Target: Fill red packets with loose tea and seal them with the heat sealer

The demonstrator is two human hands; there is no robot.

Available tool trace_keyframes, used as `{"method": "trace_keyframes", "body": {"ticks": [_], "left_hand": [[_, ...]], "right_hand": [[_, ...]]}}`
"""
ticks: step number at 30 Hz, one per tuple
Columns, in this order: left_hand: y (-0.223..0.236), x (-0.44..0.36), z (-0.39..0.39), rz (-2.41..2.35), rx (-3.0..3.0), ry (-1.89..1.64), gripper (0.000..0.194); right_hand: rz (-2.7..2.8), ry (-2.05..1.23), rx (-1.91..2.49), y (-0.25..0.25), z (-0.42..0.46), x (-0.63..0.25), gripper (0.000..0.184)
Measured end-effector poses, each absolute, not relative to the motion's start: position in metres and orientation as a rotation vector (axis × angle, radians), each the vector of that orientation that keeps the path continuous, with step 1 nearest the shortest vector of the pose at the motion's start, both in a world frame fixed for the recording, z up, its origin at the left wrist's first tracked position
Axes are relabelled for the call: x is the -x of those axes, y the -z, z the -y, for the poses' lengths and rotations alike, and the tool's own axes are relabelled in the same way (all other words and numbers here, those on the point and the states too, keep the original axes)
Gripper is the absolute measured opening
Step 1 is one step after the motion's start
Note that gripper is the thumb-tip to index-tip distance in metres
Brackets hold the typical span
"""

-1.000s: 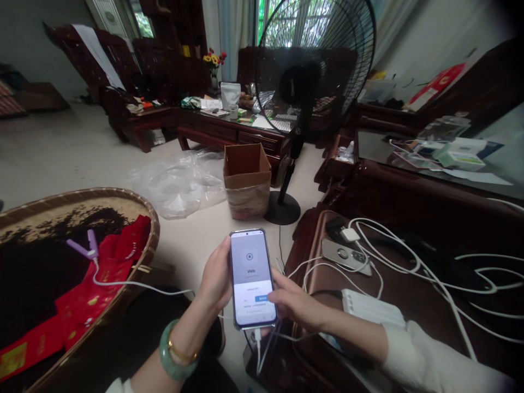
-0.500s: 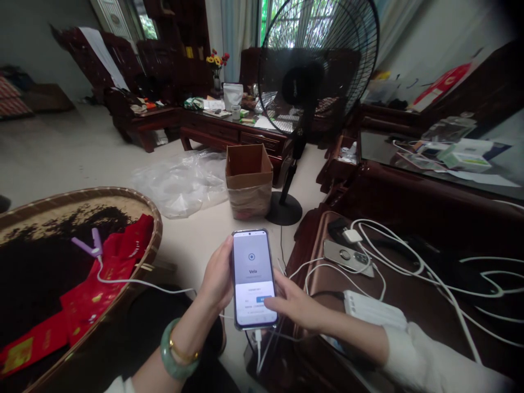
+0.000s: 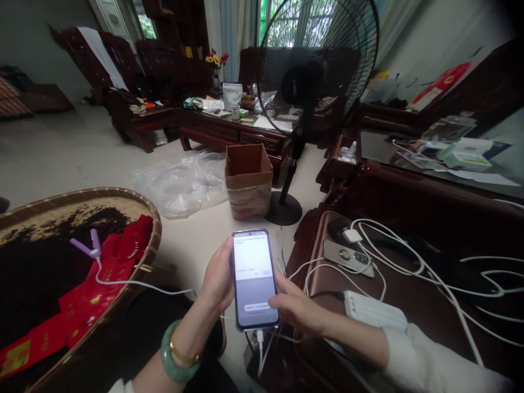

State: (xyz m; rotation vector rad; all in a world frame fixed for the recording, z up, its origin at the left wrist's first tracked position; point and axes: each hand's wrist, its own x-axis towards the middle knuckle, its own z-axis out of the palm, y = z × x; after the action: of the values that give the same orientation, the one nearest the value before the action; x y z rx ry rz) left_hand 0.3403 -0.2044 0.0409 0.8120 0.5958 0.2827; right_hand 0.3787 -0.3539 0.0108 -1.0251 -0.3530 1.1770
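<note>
A smartphone [image 3: 254,278] with a lit screen stands upright in front of me, a white cable plugged into its bottom. My left hand [image 3: 218,281] wraps round its left edge, a green bangle on the wrist. My right hand [image 3: 295,305] grips the right edge, its thumb resting on the lower part of the screen.
A woven tray [image 3: 123,195] with dark leaves, red packets and a purple clip sits at left. On the brown surface at right lie a second phone [image 3: 347,255], a white power strip [image 3: 374,311] and tangled white cables. A standing fan [image 3: 311,76], cardboard box [image 3: 248,180] and plastic sheet stand ahead.
The phone screen has switched from a page with a round icon and blue button to a different page, half white and half grey. The hands have barely moved.
</note>
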Motion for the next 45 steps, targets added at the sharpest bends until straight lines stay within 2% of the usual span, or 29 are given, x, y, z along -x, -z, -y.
{"method": "trace_keyframes", "body": {"ticks": [6, 12, 21, 24, 28, 34, 45], "left_hand": [[-0.047, -0.336, 0.202, -0.471, -0.818, -0.172, 0.036], [-0.05, -0.324, 0.199, -0.331, -0.955, -0.06, 0.059], [-0.044, -0.318, 0.194, -0.255, -0.936, 0.029, 0.068], [-0.043, -0.318, 0.195, -0.32, -0.921, 0.004, 0.065], [-0.046, -0.321, 0.202, -0.454, -1.008, -0.096, 0.049], [-0.044, -0.324, 0.206, -0.533, -1.067, -0.182, 0.064], [-0.043, -0.323, 0.204, -0.455, -0.969, -0.137, 0.067]], "right_hand": [[0.281, -1.17, 1.033, -0.012, 0.354, -0.377, 0.065], [0.222, -1.184, 1.034, -0.023, 0.355, -0.376, 0.067], [0.178, -1.152, 1.002, -0.017, 0.353, -0.372, 0.072], [0.19, -1.152, 0.988, -0.017, 0.352, -0.372, 0.073], [0.216, -1.181, 0.978, -0.017, 0.353, -0.371, 0.072], [0.25, -1.185, 0.964, -0.016, 0.354, -0.371, 0.07], [0.214, -1.157, 0.999, -0.007, 0.353, -0.37, 0.075]]}}
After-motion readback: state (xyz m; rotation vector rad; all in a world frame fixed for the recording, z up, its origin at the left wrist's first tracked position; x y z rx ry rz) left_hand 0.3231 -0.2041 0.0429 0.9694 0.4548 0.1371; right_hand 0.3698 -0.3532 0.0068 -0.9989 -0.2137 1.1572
